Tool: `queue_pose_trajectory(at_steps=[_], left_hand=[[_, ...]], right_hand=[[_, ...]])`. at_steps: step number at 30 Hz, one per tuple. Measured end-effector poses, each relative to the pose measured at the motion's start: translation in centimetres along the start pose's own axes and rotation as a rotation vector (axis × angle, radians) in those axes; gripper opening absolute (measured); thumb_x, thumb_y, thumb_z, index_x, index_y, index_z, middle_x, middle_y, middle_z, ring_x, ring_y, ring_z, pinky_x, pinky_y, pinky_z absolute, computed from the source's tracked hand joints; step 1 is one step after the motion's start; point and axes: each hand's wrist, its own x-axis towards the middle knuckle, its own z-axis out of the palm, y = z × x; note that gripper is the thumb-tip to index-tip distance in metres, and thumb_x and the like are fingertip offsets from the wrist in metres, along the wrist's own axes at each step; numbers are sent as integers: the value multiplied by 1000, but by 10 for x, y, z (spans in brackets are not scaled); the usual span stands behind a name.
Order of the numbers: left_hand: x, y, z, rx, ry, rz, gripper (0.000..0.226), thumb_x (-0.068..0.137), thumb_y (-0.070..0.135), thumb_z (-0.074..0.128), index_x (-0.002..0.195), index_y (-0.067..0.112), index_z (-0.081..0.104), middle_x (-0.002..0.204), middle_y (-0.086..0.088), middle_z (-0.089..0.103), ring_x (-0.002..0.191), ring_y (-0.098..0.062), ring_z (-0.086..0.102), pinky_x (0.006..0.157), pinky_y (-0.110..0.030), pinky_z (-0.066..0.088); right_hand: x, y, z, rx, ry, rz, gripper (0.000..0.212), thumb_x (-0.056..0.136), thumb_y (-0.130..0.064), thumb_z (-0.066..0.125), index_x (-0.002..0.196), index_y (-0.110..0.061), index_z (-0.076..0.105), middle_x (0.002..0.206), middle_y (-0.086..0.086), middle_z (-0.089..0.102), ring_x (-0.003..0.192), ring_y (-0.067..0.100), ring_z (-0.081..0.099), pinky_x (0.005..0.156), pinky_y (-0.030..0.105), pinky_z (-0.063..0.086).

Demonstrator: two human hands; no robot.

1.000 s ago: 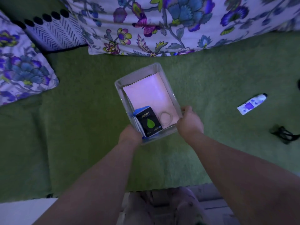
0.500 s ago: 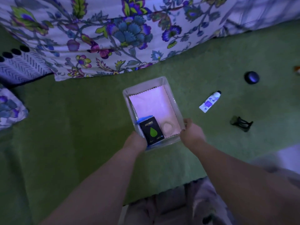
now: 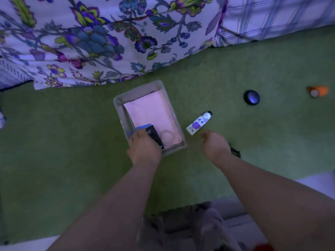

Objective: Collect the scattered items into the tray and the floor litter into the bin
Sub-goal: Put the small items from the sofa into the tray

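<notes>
A clear plastic tray [image 3: 138,87] sits on the green surface [image 3: 72,142]. Inside it lie a pink cloth [image 3: 150,113], a black box [image 3: 154,137] over something blue [image 3: 143,126], and a pale ring [image 3: 167,137]. My left hand [image 3: 145,148] grips the tray's near left corner, its fingers over the box. My right hand [image 3: 213,144] hovers right of the tray, loosely curled and holding nothing, just below a white and purple tube [image 3: 199,122]. A black clip [image 3: 235,152] peeks out behind that wrist.
A dark round object [image 3: 251,97] and an orange item [image 3: 318,91] lie further right on the green surface. A floral duvet [image 3: 90,42] and plaid fabric [image 3: 272,19] border the far side. My knees fill the bottom edge.
My right hand has let go of the tray's near right corner and moved right towards the tube. The view has swung right, bringing the orange item into sight.
</notes>
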Motion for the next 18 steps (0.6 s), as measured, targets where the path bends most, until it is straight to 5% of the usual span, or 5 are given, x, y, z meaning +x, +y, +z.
queue_pose_trajectory(at_steps=[8, 18], left_hand=[[-25, 81, 37, -53, -171, 477, 26, 96, 17, 45, 117, 18, 61, 112, -6, 69, 106, -27, 63, 92, -35, 48], [-4, 115, 80, 147, -275, 519, 30, 94, 17, 46, 123, 15, 55, 119, -11, 64, 110, -30, 59, 86, -29, 44]], right_hand=[[4, 77, -14, -115, 39, 175, 39, 87, -21, 59, 124, -11, 53, 130, 12, 51, 123, 32, 45, 95, 40, 43], [13, 126, 12, -46, 17, 87, 49, 85, -16, 62, 131, -23, 47, 128, 6, 49, 114, 29, 51, 91, 38, 44]])
